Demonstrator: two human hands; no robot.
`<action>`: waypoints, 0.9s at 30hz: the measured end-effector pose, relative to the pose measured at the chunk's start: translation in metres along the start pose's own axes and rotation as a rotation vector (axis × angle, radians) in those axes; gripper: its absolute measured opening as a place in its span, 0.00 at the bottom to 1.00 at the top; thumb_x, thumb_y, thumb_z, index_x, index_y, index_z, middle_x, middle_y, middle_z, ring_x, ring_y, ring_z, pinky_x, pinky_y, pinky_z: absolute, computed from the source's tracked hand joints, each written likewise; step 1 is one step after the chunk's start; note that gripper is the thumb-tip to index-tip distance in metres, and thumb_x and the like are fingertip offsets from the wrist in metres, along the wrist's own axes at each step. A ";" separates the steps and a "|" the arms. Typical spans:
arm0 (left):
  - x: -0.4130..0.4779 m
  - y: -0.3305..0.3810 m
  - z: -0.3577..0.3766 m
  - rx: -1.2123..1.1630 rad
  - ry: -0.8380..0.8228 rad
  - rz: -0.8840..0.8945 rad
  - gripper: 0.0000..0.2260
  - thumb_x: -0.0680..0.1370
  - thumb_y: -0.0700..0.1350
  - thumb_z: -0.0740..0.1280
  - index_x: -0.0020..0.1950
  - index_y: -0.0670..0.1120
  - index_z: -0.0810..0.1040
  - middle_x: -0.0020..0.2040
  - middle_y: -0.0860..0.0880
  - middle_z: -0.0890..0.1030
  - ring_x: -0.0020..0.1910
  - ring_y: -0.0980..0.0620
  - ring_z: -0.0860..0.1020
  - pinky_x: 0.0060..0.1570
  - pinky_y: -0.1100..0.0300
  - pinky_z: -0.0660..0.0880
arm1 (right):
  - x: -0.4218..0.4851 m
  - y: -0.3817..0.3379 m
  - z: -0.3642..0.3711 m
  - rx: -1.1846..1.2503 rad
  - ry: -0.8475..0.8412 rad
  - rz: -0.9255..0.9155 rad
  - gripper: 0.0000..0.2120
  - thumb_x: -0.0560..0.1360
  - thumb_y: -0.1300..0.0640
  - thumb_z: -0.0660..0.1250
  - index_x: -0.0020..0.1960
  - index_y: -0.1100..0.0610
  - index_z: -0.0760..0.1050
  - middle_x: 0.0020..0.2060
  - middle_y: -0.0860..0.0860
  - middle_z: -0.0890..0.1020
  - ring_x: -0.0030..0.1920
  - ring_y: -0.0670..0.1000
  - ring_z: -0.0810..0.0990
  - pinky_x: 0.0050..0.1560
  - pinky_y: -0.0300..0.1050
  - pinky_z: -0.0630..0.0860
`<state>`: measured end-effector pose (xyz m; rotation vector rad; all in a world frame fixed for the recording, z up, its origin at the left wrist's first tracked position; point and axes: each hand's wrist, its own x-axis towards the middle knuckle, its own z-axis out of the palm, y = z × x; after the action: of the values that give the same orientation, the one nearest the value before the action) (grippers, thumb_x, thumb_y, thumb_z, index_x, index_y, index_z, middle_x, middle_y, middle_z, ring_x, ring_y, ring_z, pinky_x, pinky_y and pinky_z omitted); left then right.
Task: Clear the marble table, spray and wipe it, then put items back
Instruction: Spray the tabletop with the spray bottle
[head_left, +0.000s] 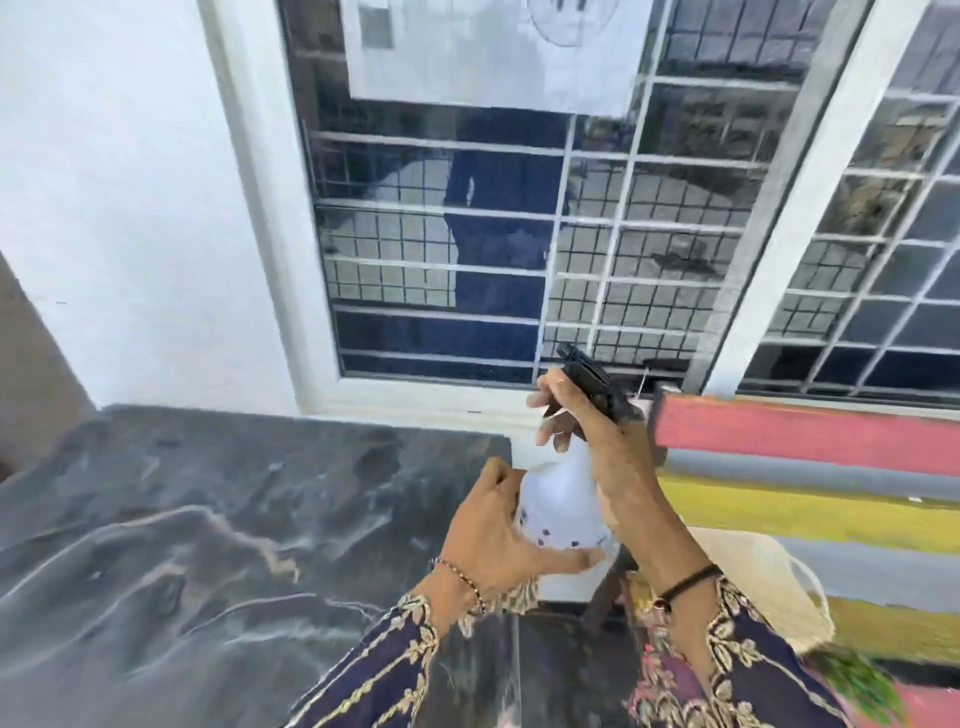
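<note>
Indeed, both hands hold a white spray bottle, label unreadable.

A home veranda: barred window, white wall, marble table, striped mat.

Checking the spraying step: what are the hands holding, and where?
A spray bottle. The right hand grips its neck under the black trigger head; the left hand steadies the white body.

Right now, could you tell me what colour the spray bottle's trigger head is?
Black, atop the white plastic spray bottle; the head view shows it.
</note>
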<state>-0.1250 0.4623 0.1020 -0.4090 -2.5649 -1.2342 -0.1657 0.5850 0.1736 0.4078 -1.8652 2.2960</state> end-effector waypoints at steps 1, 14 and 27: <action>-0.008 -0.004 -0.018 -0.007 0.013 -0.043 0.25 0.53 0.71 0.74 0.37 0.64 0.64 0.38 0.59 0.67 0.40 0.55 0.69 0.39 0.66 0.67 | -0.002 -0.003 0.020 -0.005 -0.037 0.016 0.12 0.75 0.45 0.72 0.45 0.54 0.84 0.42 0.54 0.86 0.31 0.53 0.79 0.31 0.38 0.72; -0.105 -0.105 -0.234 0.174 0.047 -0.382 0.37 0.63 0.57 0.79 0.69 0.51 0.72 0.66 0.52 0.76 0.66 0.56 0.71 0.59 0.71 0.63 | -0.016 0.084 0.237 -0.204 -0.262 0.222 0.31 0.71 0.29 0.71 0.35 0.59 0.83 0.31 0.58 0.85 0.19 0.51 0.70 0.20 0.40 0.65; -0.176 -0.262 -0.427 0.576 0.167 -0.683 0.08 0.77 0.52 0.67 0.51 0.50 0.80 0.47 0.50 0.73 0.50 0.48 0.76 0.50 0.55 0.71 | 0.048 0.256 0.472 -0.488 -0.290 0.374 0.38 0.64 0.22 0.68 0.31 0.60 0.77 0.23 0.55 0.82 0.24 0.57 0.81 0.23 0.48 0.77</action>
<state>-0.0083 -0.0554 0.1098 0.7031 -2.8211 -0.5696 -0.2330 0.0676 0.0375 0.3560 -2.7549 1.9413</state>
